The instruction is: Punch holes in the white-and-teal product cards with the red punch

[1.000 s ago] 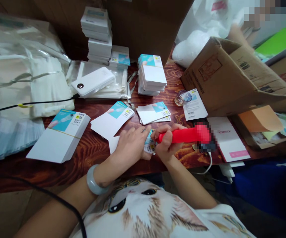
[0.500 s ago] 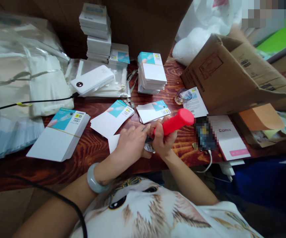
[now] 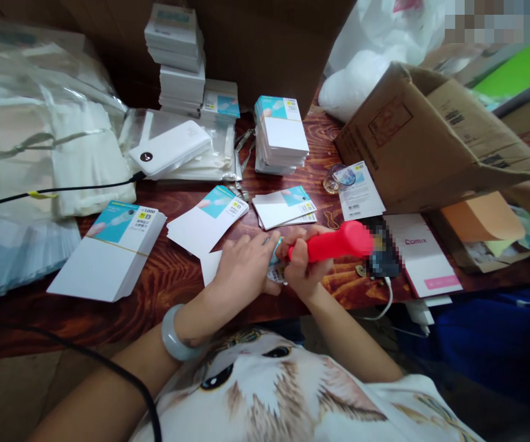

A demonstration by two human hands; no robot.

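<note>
The right hand (image 3: pixel 306 261) has its fingers wrapped around a red handle (image 3: pixel 332 244). Just left of that handle, the left hand (image 3: pixel 241 263) curves over a printed card (image 3: pixel 275 272), mostly hidden; whether those fingers grip it, I cannot tell. Beyond the handle, leftward, loose cards (image 3: pixel 276 210) lie on the bench (image 3: pixel 334 301).

Left hand (image 3: pixel 241 264): is hiding much of the printed piece (image 3: pixel 275 273) at centre.
Right hand (image 3: pixel 305 264), four o'clock: is covering one end of the red tool (image 3: pixel 334 244).
Dark device (image 3: pixel 387 261): is blurring into pixels, three o'clock.
Plastic bags (image 3: pixel 21 126): are running past the left edge, ten o'clock.
</note>
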